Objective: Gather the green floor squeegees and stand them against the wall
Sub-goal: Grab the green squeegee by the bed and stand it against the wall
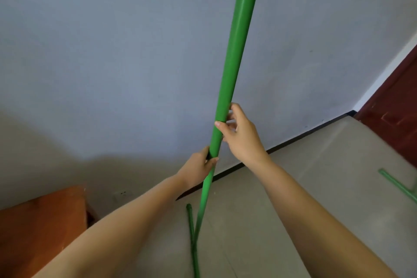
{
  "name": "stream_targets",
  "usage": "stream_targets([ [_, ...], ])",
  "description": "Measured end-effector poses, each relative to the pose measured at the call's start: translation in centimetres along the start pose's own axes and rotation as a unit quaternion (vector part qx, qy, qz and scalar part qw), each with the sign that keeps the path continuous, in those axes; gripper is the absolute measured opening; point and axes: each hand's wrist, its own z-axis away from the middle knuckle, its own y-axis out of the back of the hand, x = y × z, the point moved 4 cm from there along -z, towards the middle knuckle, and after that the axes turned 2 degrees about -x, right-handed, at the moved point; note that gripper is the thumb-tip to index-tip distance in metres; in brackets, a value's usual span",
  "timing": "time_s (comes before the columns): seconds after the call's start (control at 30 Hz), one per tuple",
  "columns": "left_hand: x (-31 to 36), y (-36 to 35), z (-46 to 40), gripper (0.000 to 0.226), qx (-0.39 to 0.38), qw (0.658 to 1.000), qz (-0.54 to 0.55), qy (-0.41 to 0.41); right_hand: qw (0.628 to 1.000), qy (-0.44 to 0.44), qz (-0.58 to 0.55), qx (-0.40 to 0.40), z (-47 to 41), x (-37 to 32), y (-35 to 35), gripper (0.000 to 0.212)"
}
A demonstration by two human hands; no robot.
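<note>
A green squeegee pole [237, 40] rises almost upright through the middle of the view, its top out of frame. My left hand [198, 171] is wrapped around the pole low down. Just above it, my right hand [239, 135] holds the same pole with thumb and fingers. Its head [191, 239], a thin green bar, rests on the floor below my arms. A second green squeegee [397, 185] lies on the floor at the right edge, partly cut off. The grey-white wall [112, 63] stands directly ahead, a short way behind the pole.
An orange-brown wooden cabinet [42, 228] stands at the lower left against the wall, with a wall socket [123, 193] beside it. A dark red door [392, 117] is at the right. A black skirting [293, 140] runs along the wall's foot above the beige tiled floor [316, 187].
</note>
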Motion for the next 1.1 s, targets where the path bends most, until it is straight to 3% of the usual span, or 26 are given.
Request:
stream_targets([
  [0.6, -5.1, 7.7, 1.0, 0.027, 0.067, 0.996, -0.007, 0.059, 0.997, 0.043, -0.018, -0.056, -4.5, -3.0, -8.1, 0.023],
  [0.87, -5.0, 7.2, 1.0, 0.031, 0.055, 0.996, -0.018, 0.063, 0.996, 0.041, -0.015, -0.084, -4.5, -2.7, -7.9, 0.030],
  [1.0, -4.4, 7.4, 1.8, 0.035, 0.049, 0.992, -0.077, 0.085, 0.992, 0.006, -0.016, -0.122, -3.0, -1.5, -6.3, 0.045],
  [1.1, -3.0, 8.0, 4.0, 0.041, 0.099, 0.980, -0.151, 0.082, 0.994, -0.014, -0.009, -0.112, 0.6, 1.0, -2.5, 0.049],
])
